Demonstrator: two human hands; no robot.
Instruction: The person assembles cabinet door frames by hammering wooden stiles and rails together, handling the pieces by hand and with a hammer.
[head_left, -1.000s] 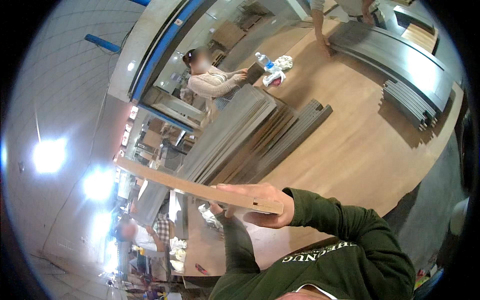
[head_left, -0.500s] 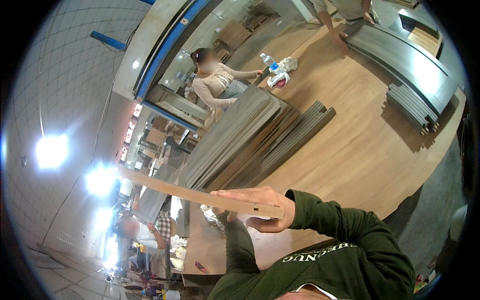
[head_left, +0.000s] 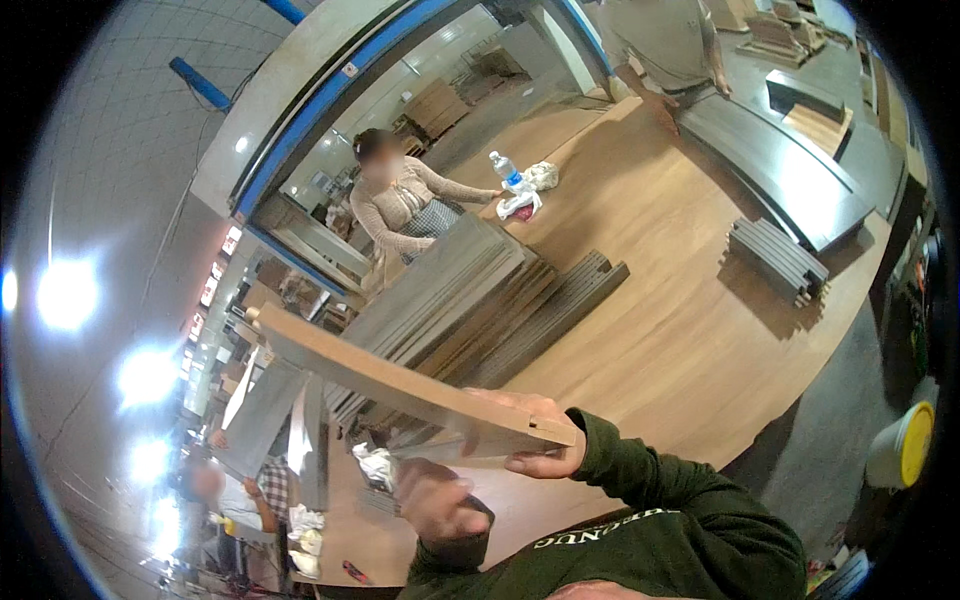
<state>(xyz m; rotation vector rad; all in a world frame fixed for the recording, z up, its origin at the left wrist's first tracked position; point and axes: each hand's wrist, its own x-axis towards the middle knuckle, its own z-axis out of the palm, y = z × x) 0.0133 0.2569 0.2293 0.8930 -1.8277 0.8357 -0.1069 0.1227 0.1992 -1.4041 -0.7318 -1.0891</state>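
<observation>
A long wooden panel (head_left: 400,385) with a pale raw edge and a greyish face is held up slantwise in front of me. My right hand (head_left: 545,425) grips its near end, thumb below and fingers over the other side; a small notch shows in the edge there. Below the panel's face is my left hand (head_left: 440,500), smeared by motion, so its fingers and any contact with the panel are unclear. Beyond the panel, a stack of grey boards (head_left: 450,295) lies on the wooden table (head_left: 640,350), and a white crumpled cloth (head_left: 375,467) is left of my left hand.
Grey slotted strips (head_left: 775,262) lie at the right, beside a large grey panel (head_left: 780,165) near a standing person. Another person sits across the table by a water bottle (head_left: 506,170). A white bucket with a yellow lid (head_left: 902,447) stands at far right.
The panel has tilted, so more of its greyish face shows. My left hand has come into view from behind it. My right hand keeps its grip, and the whole view has shifted.
</observation>
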